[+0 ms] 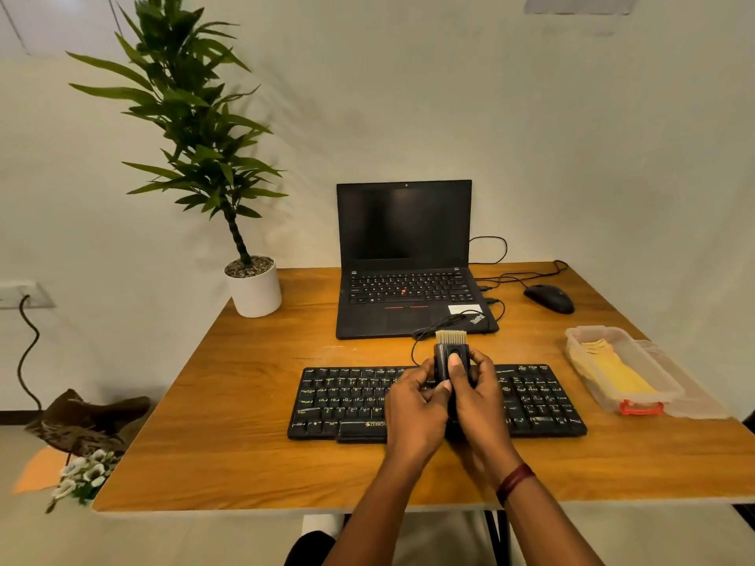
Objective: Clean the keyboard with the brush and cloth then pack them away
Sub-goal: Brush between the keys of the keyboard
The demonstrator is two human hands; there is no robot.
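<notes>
Above keyboard (335, 402): left hand (412, 408), right hand (484, 402) both clasp brush (446, 352); bristles beyond grip.

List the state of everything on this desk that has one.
Black corded keyboard: flat on the wooden table.
Black brush with pale bristles: held above the keyboard, bristles pointing away.
Black laptop: open, screen dark.
Clear plastic box: open, yellow cloth inside.
Black wired mouse: untouched.

The left hand (412, 410) and right hand (482, 398) hide the brush (449, 340) base and keyboard (347, 402) middle.
</notes>
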